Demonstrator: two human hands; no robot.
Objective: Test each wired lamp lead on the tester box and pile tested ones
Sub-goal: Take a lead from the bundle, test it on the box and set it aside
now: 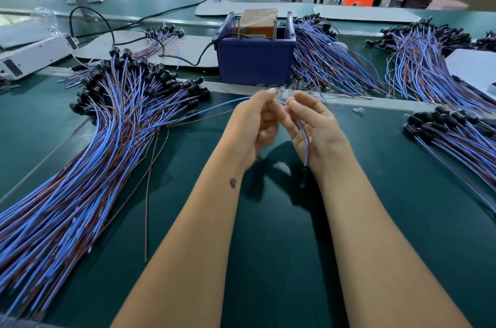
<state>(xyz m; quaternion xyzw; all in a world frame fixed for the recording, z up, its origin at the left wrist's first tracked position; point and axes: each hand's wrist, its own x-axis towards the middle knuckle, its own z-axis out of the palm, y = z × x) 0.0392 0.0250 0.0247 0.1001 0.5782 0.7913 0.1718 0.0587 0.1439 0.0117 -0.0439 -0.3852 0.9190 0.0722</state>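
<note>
Head view, hands: the left hand [252, 123] and right hand [312, 126] are raised together over the dark green desk [268, 220], just in front of the blue plastic tester box [255, 59].
Left grip: fingers curled, pinching a thin blue-and-brown wired lamp lead [214, 110] that trails off to the left.
Right grip: fingertips pinch another blue lead [304, 142], which hangs down past the palm with its black socket [303, 181] dangling.
Left pile: a large fanned heap of blue and brown leads with black sockets [80, 166] covers the desk's left side; by its size, probably the tested stack.
Right piles: several more bundles [416, 67] lie beside and behind the box, likely still waiting.
Progress: seemingly midway; much done, plenty left.
</note>
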